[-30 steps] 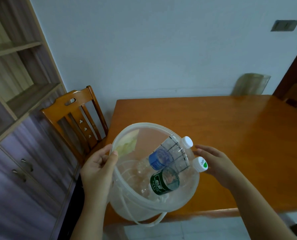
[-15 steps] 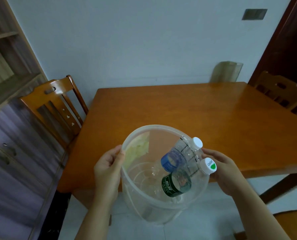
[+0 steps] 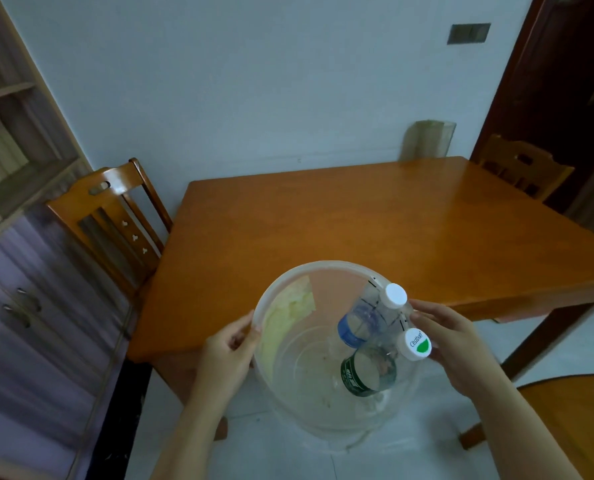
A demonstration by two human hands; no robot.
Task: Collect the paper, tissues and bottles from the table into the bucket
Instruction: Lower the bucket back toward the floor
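Now both hands' grip clenched on bucket (image 3: 288, 393) rim (bottles inside), beyond table (image 3: 357, 230) edge.

The translucent round plastic bucket (image 3: 326, 403) sits between the left hand (image 3: 228, 351) and the right hand (image 3: 454, 348), in front of the orange wooden table (image 3: 375, 230). Inside it, two clear plastic bottles, one blue-labelled (image 3: 368, 317) and one green-labelled (image 3: 375, 370), lean against its right rim, caps up. A wooden slatted chair (image 3: 112, 220) stands left of the table.
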